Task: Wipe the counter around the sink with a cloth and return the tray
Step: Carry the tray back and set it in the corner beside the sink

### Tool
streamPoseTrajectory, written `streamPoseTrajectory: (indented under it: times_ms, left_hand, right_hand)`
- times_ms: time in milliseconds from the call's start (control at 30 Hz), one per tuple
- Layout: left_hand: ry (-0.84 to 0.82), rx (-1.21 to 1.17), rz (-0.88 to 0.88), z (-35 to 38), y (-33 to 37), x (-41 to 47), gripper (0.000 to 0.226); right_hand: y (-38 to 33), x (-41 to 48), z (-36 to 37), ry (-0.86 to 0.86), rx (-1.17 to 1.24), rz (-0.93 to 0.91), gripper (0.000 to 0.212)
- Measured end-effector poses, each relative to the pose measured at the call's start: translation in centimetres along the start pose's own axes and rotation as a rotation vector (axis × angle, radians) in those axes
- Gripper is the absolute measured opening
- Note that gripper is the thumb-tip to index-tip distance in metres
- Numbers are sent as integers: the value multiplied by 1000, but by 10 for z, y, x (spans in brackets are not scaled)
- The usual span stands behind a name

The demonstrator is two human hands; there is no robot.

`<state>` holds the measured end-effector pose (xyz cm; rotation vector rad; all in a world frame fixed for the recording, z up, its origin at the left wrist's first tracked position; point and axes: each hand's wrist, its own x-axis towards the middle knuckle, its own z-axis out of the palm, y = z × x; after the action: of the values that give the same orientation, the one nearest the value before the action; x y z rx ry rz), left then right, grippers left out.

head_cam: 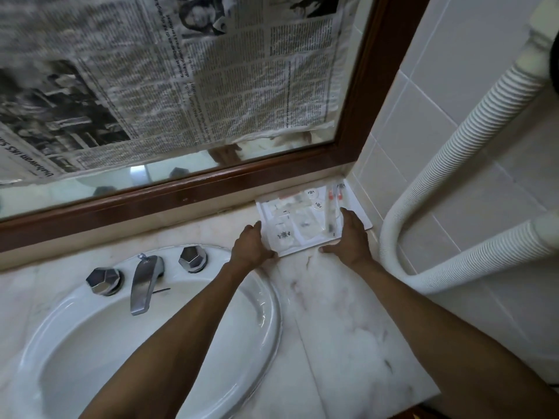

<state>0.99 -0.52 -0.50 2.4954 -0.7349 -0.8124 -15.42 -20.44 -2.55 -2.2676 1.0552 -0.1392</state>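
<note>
A white tray (360, 207) holding several small wrapped toiletries rests flat on the marble counter (338, 313), in the back right corner under the mirror frame. My left hand (252, 244) grips its left near edge. My right hand (351, 237) holds its right near edge, thumb along the front rim. No cloth is in view. The white oval sink (260, 300) lies to the left, under my left forearm.
A chrome faucet (145, 282) and two faceted knobs (104, 281) (192, 259) stand on the sink's back rim. A wood-framed mirror (272, 173) covered with newspaper rises behind. A white ribbed hose (453, 164) loops along the tiled wall at the right.
</note>
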Motion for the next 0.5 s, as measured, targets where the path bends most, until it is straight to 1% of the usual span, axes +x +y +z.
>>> streamPoseTrajectory:
  times_ms: [100,167,200,367,500]
  left_hand:
    - [47,-30,79,-20,-21,-18,68]
    - [89,-60,103,-32,-38,-37,49]
    - [106,-87,102,-38,-47,-49,44]
    - [227,-146,125,-69,-107,-119,28]
    - [293,-141,78,-106,-173,-186,29]
  right_hand:
    - [-20,-18,3,19,-70,-127,124]
    - [-39,-30,10,47,-70,-208,114]
    - [-53,-37,14,54,-53,-234,108]
    - [-138,-78,51,26,28,-361,60]
    - [-218,-119,98,-41,122,-429,41]
